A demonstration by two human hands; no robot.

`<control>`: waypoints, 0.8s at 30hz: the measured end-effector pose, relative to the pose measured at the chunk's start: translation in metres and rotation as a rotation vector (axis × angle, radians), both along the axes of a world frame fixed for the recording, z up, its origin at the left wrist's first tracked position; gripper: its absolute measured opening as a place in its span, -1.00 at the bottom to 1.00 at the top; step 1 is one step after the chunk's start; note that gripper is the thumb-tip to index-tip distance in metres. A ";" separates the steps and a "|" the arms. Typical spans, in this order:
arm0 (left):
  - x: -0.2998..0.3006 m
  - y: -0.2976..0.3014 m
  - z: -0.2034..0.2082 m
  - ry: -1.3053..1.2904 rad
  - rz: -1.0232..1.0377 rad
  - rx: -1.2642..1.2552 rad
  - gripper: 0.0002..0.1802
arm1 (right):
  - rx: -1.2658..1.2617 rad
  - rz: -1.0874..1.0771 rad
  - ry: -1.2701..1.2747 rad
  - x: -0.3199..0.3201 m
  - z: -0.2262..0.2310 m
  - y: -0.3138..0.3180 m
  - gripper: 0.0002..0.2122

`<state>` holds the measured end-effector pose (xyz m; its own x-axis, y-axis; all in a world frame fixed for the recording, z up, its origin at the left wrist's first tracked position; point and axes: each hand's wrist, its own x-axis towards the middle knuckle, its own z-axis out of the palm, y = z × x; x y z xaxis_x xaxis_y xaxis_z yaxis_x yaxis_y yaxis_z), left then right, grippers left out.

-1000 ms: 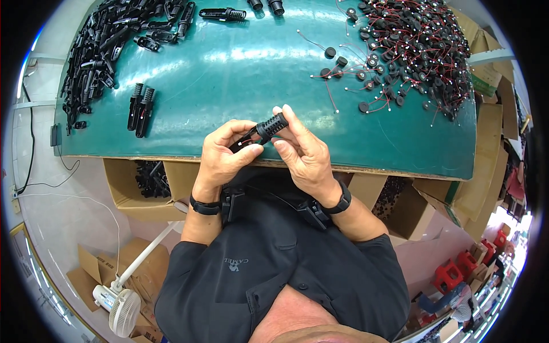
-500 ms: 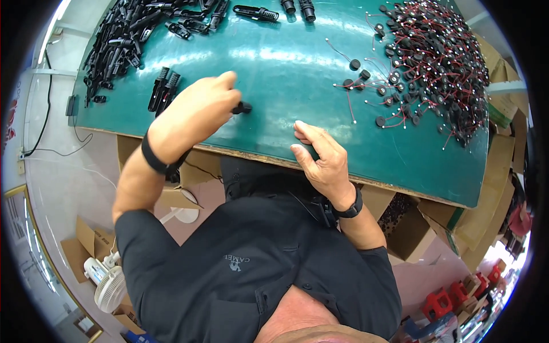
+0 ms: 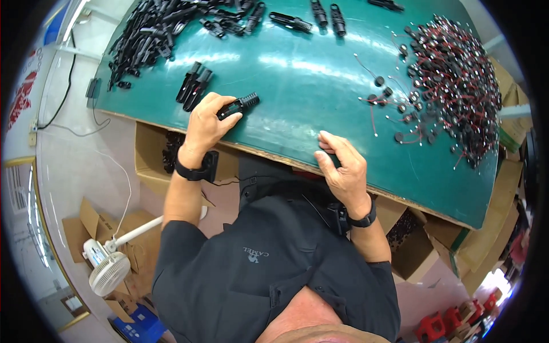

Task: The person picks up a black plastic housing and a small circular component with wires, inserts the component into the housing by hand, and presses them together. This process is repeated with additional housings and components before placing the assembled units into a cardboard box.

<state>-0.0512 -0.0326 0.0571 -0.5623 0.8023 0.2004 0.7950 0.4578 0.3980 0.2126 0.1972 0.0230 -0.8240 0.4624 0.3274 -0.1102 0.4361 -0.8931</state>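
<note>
My left hand (image 3: 205, 126) is closed round a black plastic housing (image 3: 248, 102), gripping it between thumb and fingers just above the green tabletop. The housing's ribbed, spring-like end points away to the right. Two similar black housings, a left one (image 3: 189, 83) and a right one (image 3: 198, 91), lie side by side just beyond that hand. At the table's front edge rests my right hand (image 3: 347, 168), its thumb apart from slightly bent fingers. I see nothing held in it, though the gap under the fingers is dark.
A heap of black housings (image 3: 148, 37) covers the table's far left. Small round black buzzers with red wires (image 3: 452, 86) are piled at the right, several strewn toward the middle. More housings (image 3: 290, 22) lie along the far side. A white fan (image 3: 110, 273) stands at lower left.
My left hand has turned and drawn back toward the table's front edge, so the black housing in it now shows plainly. My right hand keeps its pose. The whole view has shifted.
</note>
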 end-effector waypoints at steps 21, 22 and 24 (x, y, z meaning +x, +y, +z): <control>-0.040 -0.037 -0.058 0.218 0.479 0.327 -0.27 | 0.882 -0.212 -0.303 -0.325 0.011 0.080 -0.60; -0.039 -0.036 -0.057 0.216 0.469 0.332 -0.27 | 0.928 -0.255 -0.473 -0.326 0.007 0.089 -0.62; -0.038 -0.039 -0.054 0.225 0.493 0.335 -0.26 | 0.929 -0.231 -0.532 -0.321 0.011 0.085 -0.63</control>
<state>-0.0889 -0.0720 0.0027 -0.7648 0.3333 0.5514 0.6032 0.6712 0.4310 -0.1087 0.2821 0.0341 -0.8886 0.3805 0.2561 0.3631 0.9247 -0.1141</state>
